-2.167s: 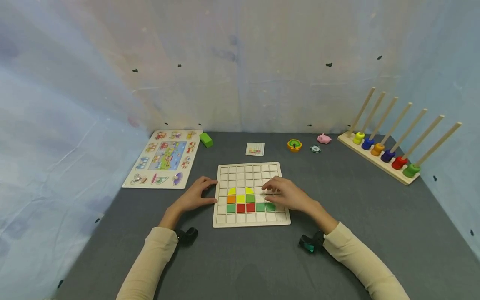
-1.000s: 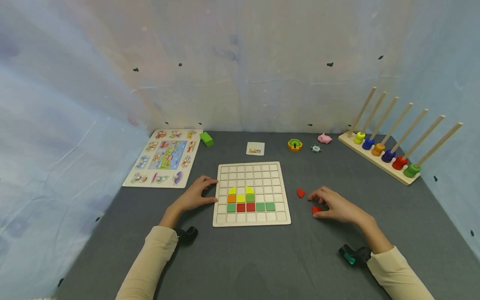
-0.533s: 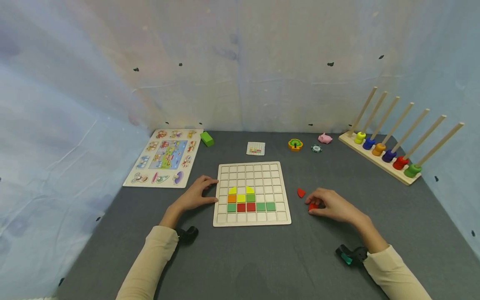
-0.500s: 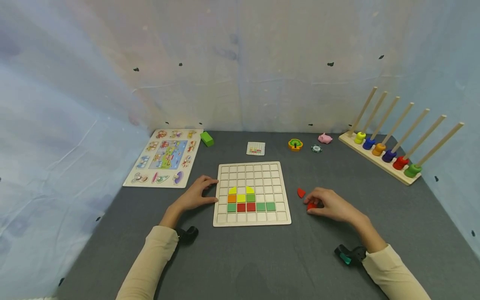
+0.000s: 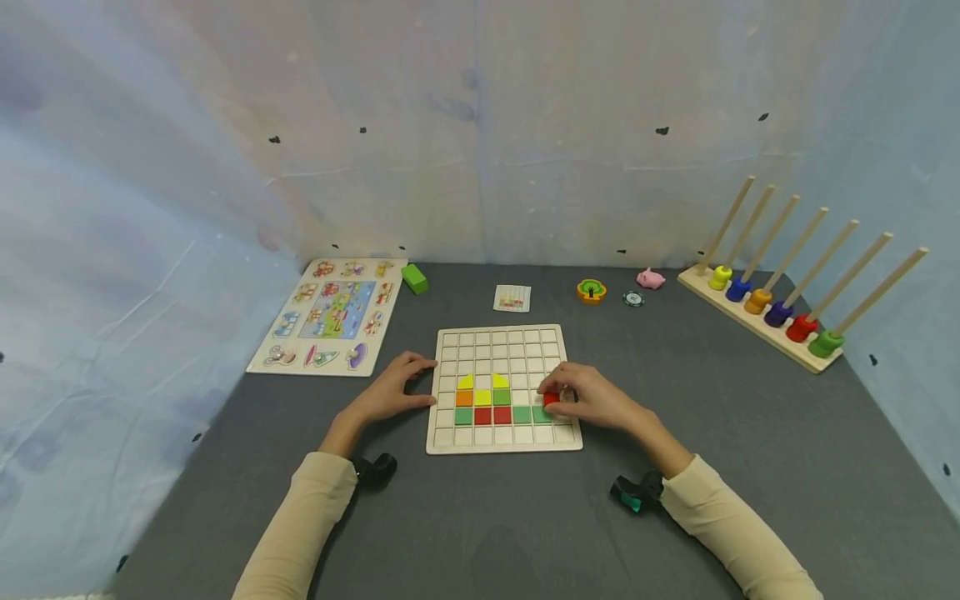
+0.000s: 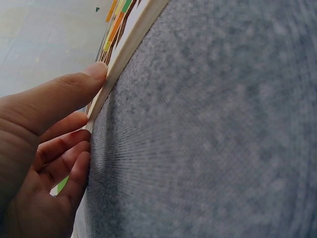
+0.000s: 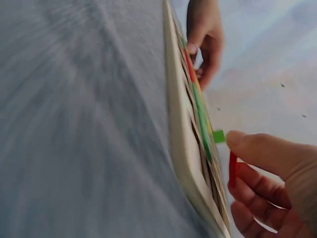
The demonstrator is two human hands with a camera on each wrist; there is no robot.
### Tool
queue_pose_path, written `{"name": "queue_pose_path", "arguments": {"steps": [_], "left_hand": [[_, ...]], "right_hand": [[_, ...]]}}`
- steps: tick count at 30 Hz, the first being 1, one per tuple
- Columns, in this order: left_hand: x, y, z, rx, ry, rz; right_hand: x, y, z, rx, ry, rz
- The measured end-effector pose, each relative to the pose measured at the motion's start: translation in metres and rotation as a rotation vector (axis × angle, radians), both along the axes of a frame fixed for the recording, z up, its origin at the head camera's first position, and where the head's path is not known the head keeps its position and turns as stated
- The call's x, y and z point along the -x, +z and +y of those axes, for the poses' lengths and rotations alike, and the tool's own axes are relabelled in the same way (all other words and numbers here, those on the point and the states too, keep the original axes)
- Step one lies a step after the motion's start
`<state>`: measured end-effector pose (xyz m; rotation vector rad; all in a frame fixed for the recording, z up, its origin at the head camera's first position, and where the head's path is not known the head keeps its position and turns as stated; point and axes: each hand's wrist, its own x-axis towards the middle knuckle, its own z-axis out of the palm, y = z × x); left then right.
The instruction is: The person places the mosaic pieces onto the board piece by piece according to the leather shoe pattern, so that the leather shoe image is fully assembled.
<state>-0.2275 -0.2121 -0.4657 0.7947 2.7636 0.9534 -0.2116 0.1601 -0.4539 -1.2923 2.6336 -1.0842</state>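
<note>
A wooden grid board (image 5: 498, 337) lies on the grey table, with several coloured tiles set in its lower cells: red (image 5: 482, 416), green (image 5: 463, 416), orange (image 5: 464, 397) and yellow (image 5: 482, 397). At the board's left edge rests my left hand (image 5: 392, 389), thumb and fingertips touching the rim; the left wrist view has the thumb (image 6: 64, 94) against that edge. Over the board's right side, my right hand (image 5: 596, 398) pinches a red tile (image 5: 551, 400). In the right wrist view this red tile (image 7: 233, 168) stands on edge between thumb and fingers, beside the board's surface.
Behind the board lies a small pattern card (image 5: 512, 298). Farther back are a green block (image 5: 414, 279), a tree piece (image 5: 591, 290), a poker chip (image 5: 633, 298) and a pink pig (image 5: 650, 278). A picture puzzle (image 5: 262, 357) lies left, a peg stacker (image 5: 813, 362) right.
My right hand went from the board to the red tiles on the right, took one, and carried it back left over the board. The other loose red tile is now out of sight. My left hand stayed put.
</note>
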Motion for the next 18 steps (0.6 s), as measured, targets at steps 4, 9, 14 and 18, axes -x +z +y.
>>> {"name": "queue_pose_path", "arguments": {"steps": [4, 9, 14, 18], "left_hand": [[0.000, 0.001, 0.000, -0.002, -0.008, 0.010], [0.001, 0.001, 0.000, -0.012, -0.006, 0.017], [0.000, -0.002, -0.001, -0.004, -0.016, 0.025], [-0.001, -0.004, -0.001, -0.007, -0.010, 0.029]], "right_hand": [[0.007, -0.008, -0.021, 0.066, 0.018, 0.036], [0.012, -0.014, -0.036, 0.089, 0.012, 0.049], [0.013, -0.016, -0.035, 0.073, 0.047, 0.083], [0.012, -0.015, -0.031, 0.073, 0.054, 0.105]]}}
